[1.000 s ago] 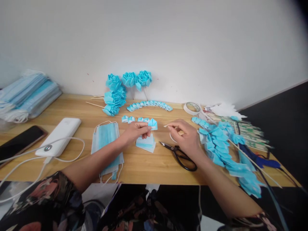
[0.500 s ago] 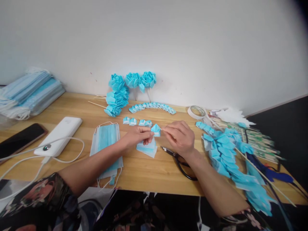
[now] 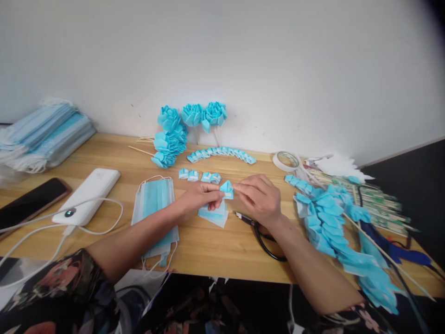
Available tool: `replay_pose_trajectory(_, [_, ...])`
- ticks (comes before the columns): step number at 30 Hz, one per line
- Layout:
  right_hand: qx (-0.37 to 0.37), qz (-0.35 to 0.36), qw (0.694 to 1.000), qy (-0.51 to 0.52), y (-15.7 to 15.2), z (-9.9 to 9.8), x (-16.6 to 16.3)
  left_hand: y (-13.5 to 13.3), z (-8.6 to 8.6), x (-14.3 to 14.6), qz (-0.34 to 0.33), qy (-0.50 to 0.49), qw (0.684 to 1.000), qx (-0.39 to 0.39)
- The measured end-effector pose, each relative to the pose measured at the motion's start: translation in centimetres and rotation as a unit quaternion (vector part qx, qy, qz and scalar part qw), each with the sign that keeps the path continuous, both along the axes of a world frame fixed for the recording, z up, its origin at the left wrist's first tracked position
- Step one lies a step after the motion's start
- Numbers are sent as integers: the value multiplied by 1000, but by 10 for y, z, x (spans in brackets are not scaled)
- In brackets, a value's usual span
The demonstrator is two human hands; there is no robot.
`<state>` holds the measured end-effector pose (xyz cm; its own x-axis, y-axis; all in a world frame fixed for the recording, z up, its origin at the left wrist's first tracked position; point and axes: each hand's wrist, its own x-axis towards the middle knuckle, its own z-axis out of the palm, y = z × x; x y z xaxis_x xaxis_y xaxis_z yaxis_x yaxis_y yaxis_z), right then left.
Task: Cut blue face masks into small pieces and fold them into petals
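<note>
My left hand (image 3: 200,196) pinches a small folded blue petal (image 3: 227,189) just above the wooden table (image 3: 208,241). My right hand (image 3: 259,197) meets it from the right, fingers pressed together at the petal's edge, touching it. Whether the right hand holds anything of its own is hidden. Under the hands lies a small stack of cut blue mask pieces (image 3: 212,214). Black scissors (image 3: 262,234) lie partly under my right wrist. A flat blue face mask (image 3: 155,204) lies left of my left hand.
Finished blue flowers (image 3: 189,118) lean on the wall. Rows of folded petals (image 3: 220,153) lie behind the hands. A tape roll (image 3: 287,161), blue petal strings (image 3: 330,218) and sticks sit right. A power bank (image 3: 93,188), phone (image 3: 29,199) and mask stack (image 3: 41,134) sit left.
My right hand moved left from above the scissors to meet the petal held by my left hand. The view shifted slightly.
</note>
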<state>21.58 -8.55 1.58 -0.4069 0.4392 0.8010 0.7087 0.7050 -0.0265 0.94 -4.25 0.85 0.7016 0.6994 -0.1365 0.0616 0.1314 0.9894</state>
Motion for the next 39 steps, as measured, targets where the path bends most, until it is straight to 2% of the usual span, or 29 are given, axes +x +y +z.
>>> replay_pose_trajectory(20, [-47, 4, 999, -6, 2, -7, 2, 0, 0, 0, 3, -6, 1000, 9])
replay_pose_trajectory(33, [-90, 13, 995, -29, 2, -3, 2, 0, 0, 0, 33, 0, 999, 38])
replay_pose_trajectory(39, [-120, 33, 992, -19, 0, 0, 1, -1, 0, 1, 39, -1, 999, 22])
